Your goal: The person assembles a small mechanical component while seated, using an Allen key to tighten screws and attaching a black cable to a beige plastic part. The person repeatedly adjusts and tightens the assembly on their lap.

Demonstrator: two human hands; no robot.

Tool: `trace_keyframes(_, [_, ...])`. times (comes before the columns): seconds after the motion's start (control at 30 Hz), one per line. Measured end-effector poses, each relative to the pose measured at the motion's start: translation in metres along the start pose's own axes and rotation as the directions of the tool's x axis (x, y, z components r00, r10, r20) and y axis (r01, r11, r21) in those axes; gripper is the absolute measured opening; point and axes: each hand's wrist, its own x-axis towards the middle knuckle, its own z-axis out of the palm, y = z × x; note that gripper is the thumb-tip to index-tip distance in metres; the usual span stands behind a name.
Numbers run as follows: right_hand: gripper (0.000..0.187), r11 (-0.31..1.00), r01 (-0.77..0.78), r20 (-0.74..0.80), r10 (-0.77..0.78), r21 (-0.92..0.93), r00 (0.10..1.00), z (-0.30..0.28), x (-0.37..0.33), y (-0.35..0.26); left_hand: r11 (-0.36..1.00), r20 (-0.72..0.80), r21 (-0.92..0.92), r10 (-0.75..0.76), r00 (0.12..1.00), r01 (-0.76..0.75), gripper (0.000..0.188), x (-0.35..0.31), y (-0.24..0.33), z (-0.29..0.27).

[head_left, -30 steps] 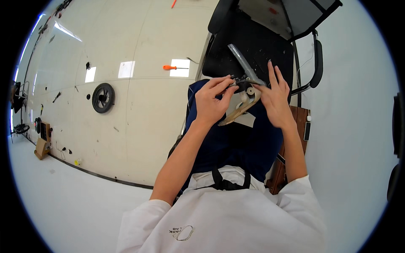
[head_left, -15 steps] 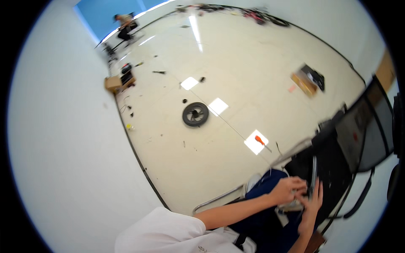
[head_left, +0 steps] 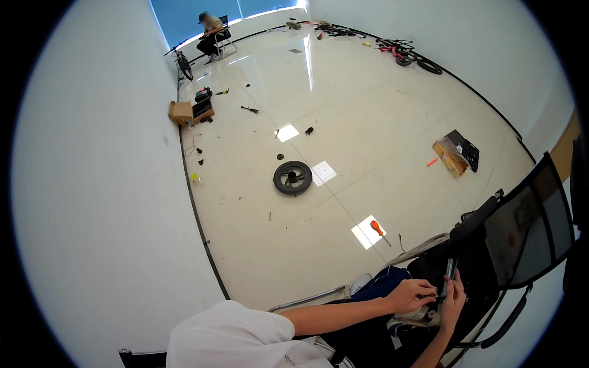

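Dark metal, a slim bar-shaped tool (head_left: 451,270), stands nearly upright between the two hands at the lower right of the head view, over the person's lap and in front of a black mesh chair (head_left: 521,227). The left hand (head_left: 410,295) curls its fingers onto the tool's lower end and the small dark part there; the right hand (head_left: 455,302) closes around it from the other side, fingers pressed together along the shaft. Just beneath the hands sits a pale rounded part (head_left: 420,316), too hidden to identify.

Beyond the lap, the glossy cream tiled floor (head_left: 343,92) stretches away, with white walls on both sides and a blue wall at the far end. One orange-handled screwdriver (head_left: 378,229) lies on the floor near the person's knees. One small black wheel (head_left: 292,178) lies flat towards the middle of the floor. One open yellow-and-black case (head_left: 457,153) rests near the floor's right edge. One cardboard box (head_left: 182,112) sits against the left wall, with a dark toolbox (head_left: 203,105) touching it. Along the far right edge lies a cluster of bicycle parts (head_left: 405,54). In the far left corner one other person (head_left: 211,32) sits on a chair, with a small bicycle (head_left: 182,64) just beside them.
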Motion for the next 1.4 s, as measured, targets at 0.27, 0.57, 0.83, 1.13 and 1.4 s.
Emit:
trace_keyframes(0.27, [0.02, 0.998, 0.045, 0.074, -0.042, -0.032, 0.996, 0.004, 0.0, -0.044, 0.944, 0.038, 0.278, 0.173, 0.984, -0.177, 0.017, 0.009, -0.011, -0.003])
trace_keyframes(0.57, [0.015, 0.924, 0.226, 0.226, -0.16, -0.308, 0.961, -0.015, -0.013, -0.073, 0.993, 0.007, 0.101, 0.063, 0.998, -0.064, 0.022, 0.005, -0.001, 0.004])
trace_keyframes(0.83, [0.035, 0.926, 0.085, 0.217, -0.004, -0.367, 0.976, -0.031, -0.066, -0.087, 0.99, -0.001, 0.103, 0.092, 0.996, -0.091, 0.018, 0.005, -0.003, 0.002])
trace_keyframes(1.13, [0.023, 0.886, 0.257, 0.284, -0.151, -0.386, 0.947, -0.016, -0.051, -0.094, 0.982, -0.006, 0.143, 0.126, 0.992, -0.124, 0.019, 0.004, -0.004, 0.002])
trace_keyframes(1.4, [0.041, 0.98, 0.008, 0.239, 0.041, -0.199, 0.97, -0.013, 0.047, -0.073, 0.986, 0.062, 0.127, 0.102, 0.993, -0.109, 0.021, 0.005, 0.002, 0.004])
